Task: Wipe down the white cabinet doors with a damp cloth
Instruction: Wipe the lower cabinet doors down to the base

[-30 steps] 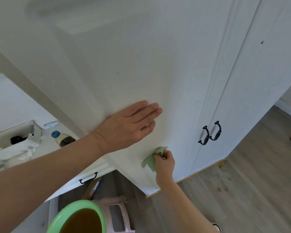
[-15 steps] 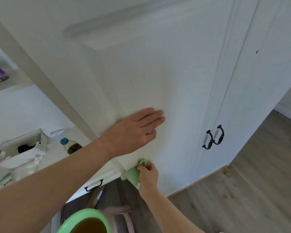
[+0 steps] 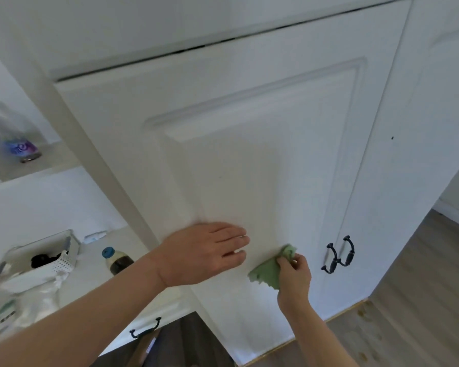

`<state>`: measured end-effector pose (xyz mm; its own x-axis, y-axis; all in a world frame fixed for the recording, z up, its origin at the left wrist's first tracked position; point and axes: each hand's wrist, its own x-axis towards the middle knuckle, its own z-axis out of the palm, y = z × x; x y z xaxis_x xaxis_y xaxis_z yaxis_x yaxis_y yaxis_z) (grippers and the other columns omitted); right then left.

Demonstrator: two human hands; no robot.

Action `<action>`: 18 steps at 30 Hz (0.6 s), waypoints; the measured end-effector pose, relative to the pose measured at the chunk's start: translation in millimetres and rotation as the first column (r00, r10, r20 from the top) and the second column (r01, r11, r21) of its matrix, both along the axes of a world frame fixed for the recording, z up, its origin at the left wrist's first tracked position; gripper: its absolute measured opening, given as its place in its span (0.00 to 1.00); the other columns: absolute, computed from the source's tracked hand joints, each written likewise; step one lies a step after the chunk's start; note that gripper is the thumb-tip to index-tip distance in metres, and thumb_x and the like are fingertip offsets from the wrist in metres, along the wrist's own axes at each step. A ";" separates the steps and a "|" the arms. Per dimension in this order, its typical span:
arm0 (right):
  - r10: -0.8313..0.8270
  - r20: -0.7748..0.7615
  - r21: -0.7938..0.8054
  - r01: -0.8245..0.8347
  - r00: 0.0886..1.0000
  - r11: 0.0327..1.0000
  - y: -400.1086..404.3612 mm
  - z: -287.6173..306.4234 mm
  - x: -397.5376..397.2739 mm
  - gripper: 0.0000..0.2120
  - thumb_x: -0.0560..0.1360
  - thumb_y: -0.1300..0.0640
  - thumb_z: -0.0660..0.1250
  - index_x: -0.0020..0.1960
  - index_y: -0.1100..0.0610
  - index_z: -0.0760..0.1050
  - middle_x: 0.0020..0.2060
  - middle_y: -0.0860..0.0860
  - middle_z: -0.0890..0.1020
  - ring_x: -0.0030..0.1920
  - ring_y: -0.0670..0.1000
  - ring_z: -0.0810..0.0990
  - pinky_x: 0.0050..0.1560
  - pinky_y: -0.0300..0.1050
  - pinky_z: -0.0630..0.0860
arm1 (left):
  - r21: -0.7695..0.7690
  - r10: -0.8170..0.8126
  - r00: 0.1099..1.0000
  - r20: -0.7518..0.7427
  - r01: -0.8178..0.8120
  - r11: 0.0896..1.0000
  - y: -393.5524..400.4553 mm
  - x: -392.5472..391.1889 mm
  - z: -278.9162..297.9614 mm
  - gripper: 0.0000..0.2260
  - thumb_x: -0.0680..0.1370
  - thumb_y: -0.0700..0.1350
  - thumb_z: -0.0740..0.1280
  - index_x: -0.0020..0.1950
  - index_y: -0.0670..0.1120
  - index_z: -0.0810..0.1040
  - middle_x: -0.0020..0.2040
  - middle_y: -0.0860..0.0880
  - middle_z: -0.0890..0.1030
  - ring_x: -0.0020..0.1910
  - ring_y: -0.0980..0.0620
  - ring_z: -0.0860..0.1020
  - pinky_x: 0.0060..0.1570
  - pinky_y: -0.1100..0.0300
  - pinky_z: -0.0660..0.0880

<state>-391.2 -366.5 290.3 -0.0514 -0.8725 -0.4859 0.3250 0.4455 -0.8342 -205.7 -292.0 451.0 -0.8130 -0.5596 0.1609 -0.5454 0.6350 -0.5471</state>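
While a green cloth [image 3: 269, 270] is pressed against the lower part of a white cabinet door [image 3: 249, 168], the head view shows a person working just left of the pair of black door handles [image 3: 338, 254], the landmark for everything here. Bunched in the right hand [image 3: 293, 276], whose fingers curl round it and pinch its upper edge, the cloth touches the door's flat inner panel, level with the handles. Further left of the handles, the left hand [image 3: 207, 251] lies flat on the same panel, fingers straight and gripping nothing, apparently bracing the door. Right of the handles stands the second white door [image 3: 408, 154], with a small dark speck on it above handle height. Well to the left of the handles and beyond the door's edge, a blue-capped bottle of dark liquid [image 3: 116, 260] and a white basket [image 3: 51, 258] sit on a counter. Done well, this step probably calls for spreading the cloth wider, keeping the bracing palm off wet patches, running overlapping strokes along the raised moulding where grime tends to collect, and finishing around the handles before crossing to the speckled door
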 end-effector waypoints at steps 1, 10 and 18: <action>0.057 0.028 -0.069 -0.055 0.998 0.996 -0.3 10.2 -1.4 0.05 0.76 0.66 0.66 0.45 0.58 0.74 0.44 0.57 0.77 0.44 0.56 0.75 0.43 0.51 0.73 | -0.003 0.014 1.000 -0.013 -0.014 1.000 -0.7 0.3 -1.7 0.18 0.85 0.38 0.53 0.56 0.46 0.83 0.61 0.45 0.83 0.62 0.46 0.79 0.65 0.52 0.74; -0.042 -0.165 -0.179 0.012 0.985 0.984 -32.1 47.6 -105.1 0.05 0.77 0.66 0.64 0.48 0.57 0.74 0.42 0.53 0.78 0.42 0.54 0.76 0.35 0.46 0.73 | 0.240 0.323 0.919 -0.226 -0.268 0.933 -45.3 -90.6 -47.0 0.14 0.77 0.42 0.59 0.55 0.47 0.82 0.52 0.48 0.83 0.47 0.44 0.81 0.40 0.53 0.79; 0.197 -0.425 -0.266 -0.330 0.884 0.906 -93.5 58.8 -169.3 0.06 0.76 0.66 0.63 0.47 0.57 0.76 0.43 0.54 0.79 0.41 0.54 0.76 0.38 0.48 0.73 | 0.744 0.821 0.539 -0.186 -0.469 0.476 -101.8 -189.8 -90.3 0.18 0.85 0.51 0.57 0.73 0.47 0.71 0.66 0.45 0.77 0.64 0.42 0.75 0.59 0.50 0.74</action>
